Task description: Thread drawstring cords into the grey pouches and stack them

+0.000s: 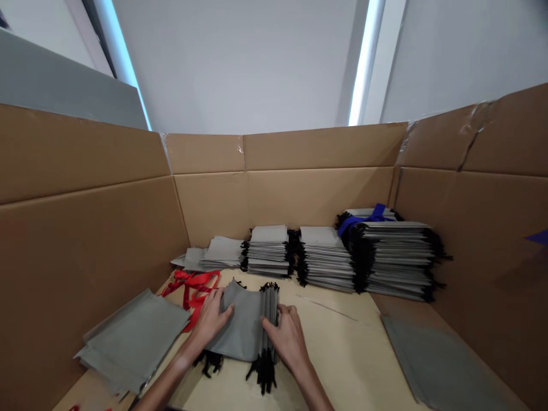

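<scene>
In the middle of the board lies a bundle of thin grey fabric pieces [243, 322], with black tufts sticking out at its near and far ends. My left hand [212, 315] rests on its left side, thumb on top and fingers around the edge. At the right side, where the layers bunch upright, my right hand [290, 337] pinches them between thumb and fingers. The undersides of both grips are hidden. Red ribbon [194, 294] lies loose just beyond and left of my left hand.
Cardboard walls [317, 197] enclose the pale board [342, 354]. Grey stacks with black ends [327, 262] line the back; a taller stack [400, 257] stands right, near a blue ribbon [363, 221]. Flat grey sheets [137, 337] lie left, and more sheets [445, 365] lie right.
</scene>
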A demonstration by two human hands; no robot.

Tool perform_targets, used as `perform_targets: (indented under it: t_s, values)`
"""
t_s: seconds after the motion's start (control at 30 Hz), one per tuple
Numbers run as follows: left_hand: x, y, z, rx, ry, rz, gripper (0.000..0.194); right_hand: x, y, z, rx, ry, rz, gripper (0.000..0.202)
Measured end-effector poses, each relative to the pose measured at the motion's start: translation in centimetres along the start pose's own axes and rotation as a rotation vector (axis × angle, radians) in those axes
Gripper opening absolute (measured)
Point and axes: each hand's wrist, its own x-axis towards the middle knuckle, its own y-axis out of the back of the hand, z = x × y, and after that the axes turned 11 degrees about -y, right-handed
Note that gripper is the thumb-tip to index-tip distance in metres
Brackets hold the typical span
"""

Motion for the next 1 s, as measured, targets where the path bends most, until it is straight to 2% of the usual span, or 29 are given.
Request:
perform_targets:
  t_s: [0.1,0.27,0.4,0.6,0.7,0.8,0.9,1.0]
  values:
    - [-0.3,-0.4,-0.7,-0.069,0.003,-0.001,0.045,-0.2,0.1,0.1,-0.061,0.013,0.011,0.064]
    - [-0.7,-0.9,-1.1,-0.177,0.034,-0.003,0.051,-0.4,0.0,0.4,0.010,0.023,-0.045,0.059]
    - [-0.9,-1.3,-0.6,-0.247,0.073,0.006,0.055,-1.0,0.0,0.6,0.011,0.050,-0.035,0.060]
    - [-1.1,-1.7,0.6,-0.268,0.142,0.016,0.063,-1.5,-0.9,0.8,-0.058,-0.031,0.023,0.073]
    - [-0.8,0.1,0.9,-0.231,0.171,0.045,0.068,-1.5,-1.2,1.0,-0.115,-0.028,0.024,0.076]
    - [-1.5,4.1,0.0,-0.152,0.130,0.069,0.063,-1.6,-1.0,1.4,-0.126,-0.027,0.029,0.077]
    - [-4.4,8.4,-3.0,0.072,0.146,0.026,0.055,-1.5,-0.1,2.1,-0.063,-0.053,0.043,0.082]
    - [-8.4,10.6,-6.7,0.274,0.207,-0.005,0.052,-1.1,0.9,3.2,0.036,-0.093,0.031,0.082]
